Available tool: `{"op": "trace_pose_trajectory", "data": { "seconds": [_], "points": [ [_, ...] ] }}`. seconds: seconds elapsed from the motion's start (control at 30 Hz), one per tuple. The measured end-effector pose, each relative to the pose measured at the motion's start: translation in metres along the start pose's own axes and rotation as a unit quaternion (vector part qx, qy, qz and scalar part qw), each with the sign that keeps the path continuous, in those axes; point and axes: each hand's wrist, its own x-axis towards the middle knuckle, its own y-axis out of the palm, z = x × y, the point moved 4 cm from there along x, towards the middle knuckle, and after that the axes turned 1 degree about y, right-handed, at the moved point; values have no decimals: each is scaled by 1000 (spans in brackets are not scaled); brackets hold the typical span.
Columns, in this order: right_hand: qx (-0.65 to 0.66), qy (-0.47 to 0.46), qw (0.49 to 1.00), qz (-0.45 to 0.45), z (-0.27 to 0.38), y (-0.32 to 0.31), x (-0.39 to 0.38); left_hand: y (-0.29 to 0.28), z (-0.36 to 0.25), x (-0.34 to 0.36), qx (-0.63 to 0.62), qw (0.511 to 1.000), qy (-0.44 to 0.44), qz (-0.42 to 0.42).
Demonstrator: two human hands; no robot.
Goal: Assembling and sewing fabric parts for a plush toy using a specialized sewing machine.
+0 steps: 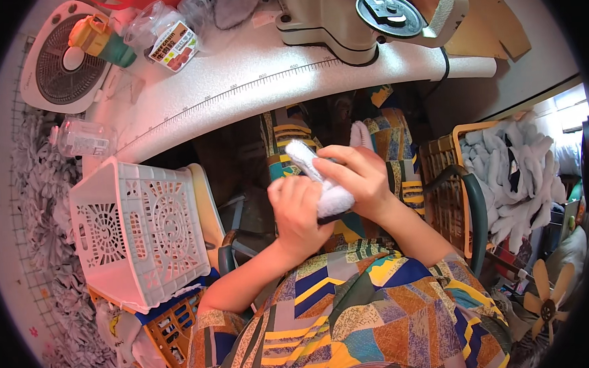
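Observation:
Above my lap I hold a small fuzzy white fabric piece (335, 200) with a dark lower edge. It looks folded or tube-like, and its narrow end points up and away to the left. My left hand (297, 211) is closed around its near left side. From the right, my right hand (359, 180) pinches the upper part, its fingers bent over the top. The fingertips partly cover the fabric, so its full shape does not show. Something pale pink (360, 134) lies just beyond my right hand, over my patterned trousers.
A white work table (238, 101) with ruler marks carries a beige machine (327, 34), a fan (65, 59) and a clear jar (85, 140). At left stands a white plastic crate (168, 229); at right, a yellow-orange basket (462, 196) holds white fuzzy pieces (511, 168) beside the chair's armrest (476, 215).

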Motion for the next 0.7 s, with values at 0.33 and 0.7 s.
{"op": "trace_pose_trajectory", "data": {
  "seconds": [0.33, 0.7],
  "points": [
    [52, 120, 991, -16, -13, 8, 3, 9, -6, -5, -36, 999, 19, -32],
    [599, 427, 664, 133, 1, 36, -8, -7, 64, 23, -88, 989, -118, -2]
  ]
}}
